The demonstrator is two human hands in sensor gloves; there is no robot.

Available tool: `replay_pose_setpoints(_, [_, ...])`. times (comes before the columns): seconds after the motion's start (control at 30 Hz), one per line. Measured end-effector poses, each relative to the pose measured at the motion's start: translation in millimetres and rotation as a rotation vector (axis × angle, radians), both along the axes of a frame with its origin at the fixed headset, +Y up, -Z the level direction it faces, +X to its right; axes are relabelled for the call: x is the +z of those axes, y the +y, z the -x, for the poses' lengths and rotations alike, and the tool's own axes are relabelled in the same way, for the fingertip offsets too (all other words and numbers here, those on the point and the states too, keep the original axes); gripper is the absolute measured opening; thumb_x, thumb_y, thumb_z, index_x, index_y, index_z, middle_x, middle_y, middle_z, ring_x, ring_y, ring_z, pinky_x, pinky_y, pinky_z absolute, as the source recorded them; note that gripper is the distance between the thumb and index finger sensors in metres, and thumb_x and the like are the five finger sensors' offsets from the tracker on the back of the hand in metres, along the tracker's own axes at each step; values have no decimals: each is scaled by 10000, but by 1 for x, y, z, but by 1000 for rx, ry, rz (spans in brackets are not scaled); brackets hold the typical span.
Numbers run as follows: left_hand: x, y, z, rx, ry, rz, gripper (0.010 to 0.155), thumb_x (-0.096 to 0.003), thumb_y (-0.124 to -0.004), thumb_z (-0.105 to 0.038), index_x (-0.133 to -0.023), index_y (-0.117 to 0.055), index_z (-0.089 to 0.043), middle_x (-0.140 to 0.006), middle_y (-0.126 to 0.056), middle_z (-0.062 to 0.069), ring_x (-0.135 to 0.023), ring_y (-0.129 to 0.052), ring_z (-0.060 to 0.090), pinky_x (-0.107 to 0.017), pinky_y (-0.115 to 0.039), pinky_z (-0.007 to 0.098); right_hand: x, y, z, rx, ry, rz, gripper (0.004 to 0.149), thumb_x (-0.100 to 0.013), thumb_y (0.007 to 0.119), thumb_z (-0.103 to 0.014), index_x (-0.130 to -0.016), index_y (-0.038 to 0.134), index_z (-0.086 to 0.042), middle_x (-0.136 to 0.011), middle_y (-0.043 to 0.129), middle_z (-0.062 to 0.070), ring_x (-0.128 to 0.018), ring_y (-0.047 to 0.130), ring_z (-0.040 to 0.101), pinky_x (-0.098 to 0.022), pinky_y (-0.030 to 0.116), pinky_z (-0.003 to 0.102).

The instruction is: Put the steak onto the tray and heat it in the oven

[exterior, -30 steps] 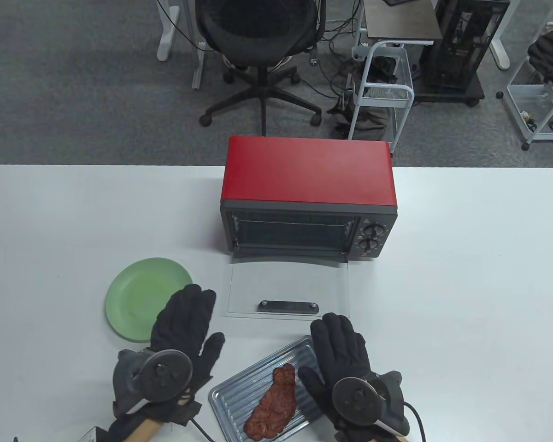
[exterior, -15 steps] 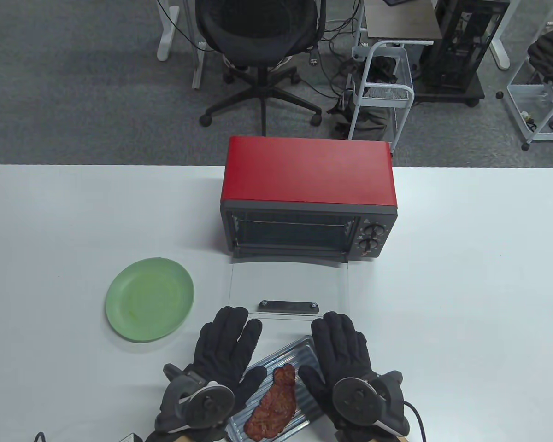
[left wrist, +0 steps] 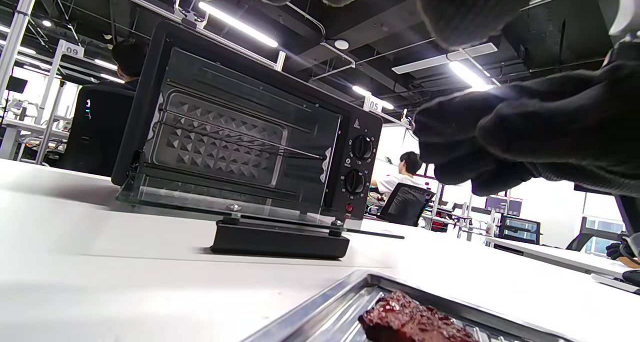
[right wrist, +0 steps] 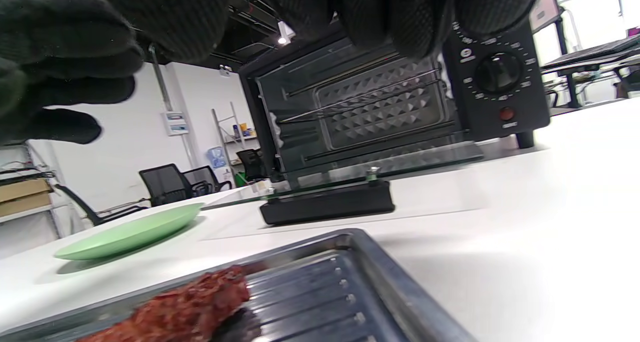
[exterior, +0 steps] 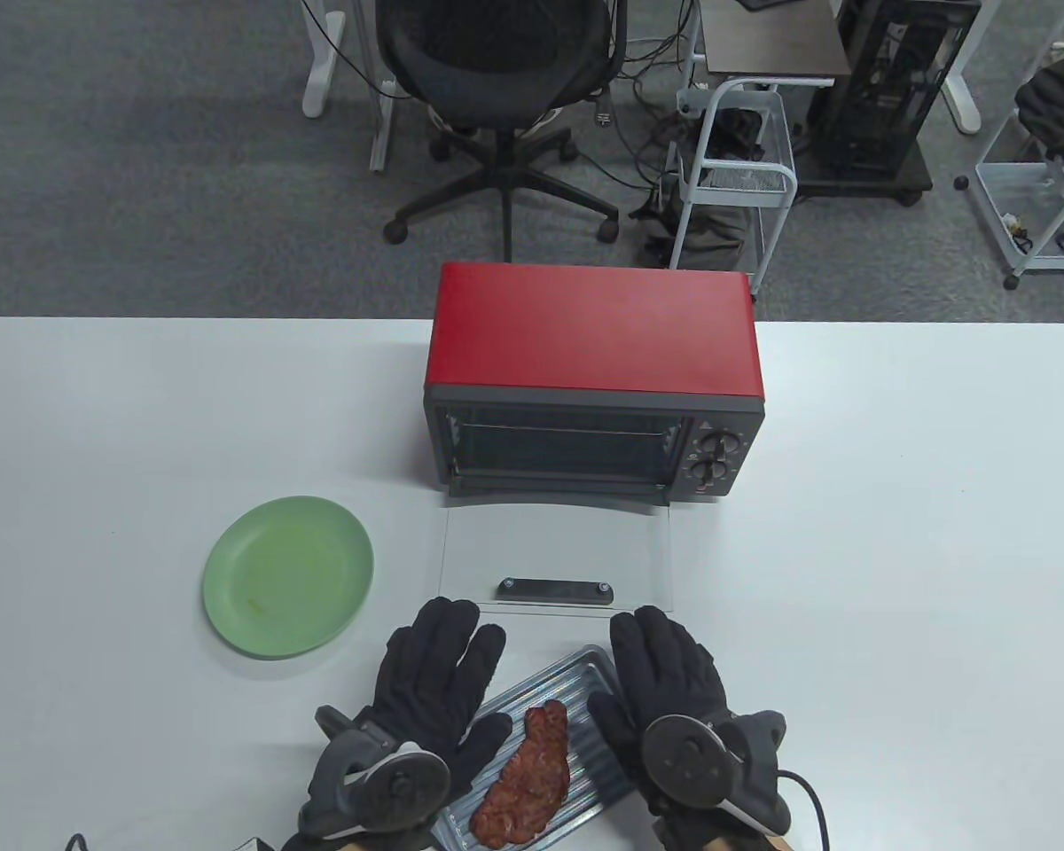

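Table view, bottom centre: steak (exterior: 525,780) lies on the ribbed metal tray (exterior: 585,683), which sits on the white bench (exterior: 895,576) at a slant. Left hand (exterior: 430,687) flanks the tray's left edge, fingers straight & released, holding nothing; whether it touches the tray cannot be told. Right hand (exterior: 665,683) lies over the tray's right side, fingers extended, also released. Centre of frame: red oven (exterior: 592,341) w/ glass door (exterior: 554,554) folded down flat toward the hands, black handle (exterior: 554,589) just beyond the fingertips. Lower left: green plate (exterior: 288,576), apart from the tray. Wrist views: oven rack visible inside, two knobs (left wrist: 357,164) at right of the oven front
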State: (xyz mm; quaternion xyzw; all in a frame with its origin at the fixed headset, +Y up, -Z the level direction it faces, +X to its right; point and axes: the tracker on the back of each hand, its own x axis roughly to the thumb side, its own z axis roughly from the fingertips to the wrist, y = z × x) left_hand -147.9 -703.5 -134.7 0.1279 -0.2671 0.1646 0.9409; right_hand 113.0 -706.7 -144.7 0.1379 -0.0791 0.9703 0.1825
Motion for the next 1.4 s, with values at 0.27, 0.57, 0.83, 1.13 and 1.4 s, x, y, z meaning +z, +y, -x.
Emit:
replay_pose_setpoints(0.27, [1,0,-1,-10,-7,-6,830,-491,-721,-536,-1165,-380,-195,-1219,-351,215,-1106,-395,525,-699,-487,753,-7,3,-11,98,-82,62,599,-486,803,-470,-957,774,-101,-873,866,189,-648,924,433,-475,804,595])
replay_pose_setpoints(0.57, [1,-1,-2,-22,-12,-1,827,-492,-717,-540,-1165,-385,-194,-1218,-343,220,-1105,-386,528,-696,-489,754,-22,-29,-4,306,-60,349,598,-481,838,-458,-966,749,-119,-855,876,149,-630,938,402,-459,815,574])
replay_pose_setpoints(0.83, [2,-1,-2,-22,-13,-8,828,-493,-714,-541,-1165,-380,-191,-1216,-333,225,-1103,-388,529,-696,-492,753,-24,-45,2,409,-112,484,578,-489,894,-419,-958,673,-163,-834,824,133,-600,886,368,-463,801,568])
replay_pose_setpoints(1.13, [2,-1,-3,-23,-15,-12,822,-494,-712,-537,-1163,-384,-190,-1213,-339,225,-1097,-400,532,-694,-497,752,-25,-48,5,400,-125,470,462,-484,942,-334,-871,731,-198,-695,884,84,-469,921,287,-386,849,515])
replay_pose_setpoints(1.4, [2,-2,-3,-26,-17,-11,821,-494,-710,-537,-1163,-382,-192,-1213,-338,224,-1096,-401,533,-692,-498,753,-26,-51,5,358,-122,526,484,-495,936,-281,-895,686,-173,-708,845,89,-481,893,276,-401,839,511])
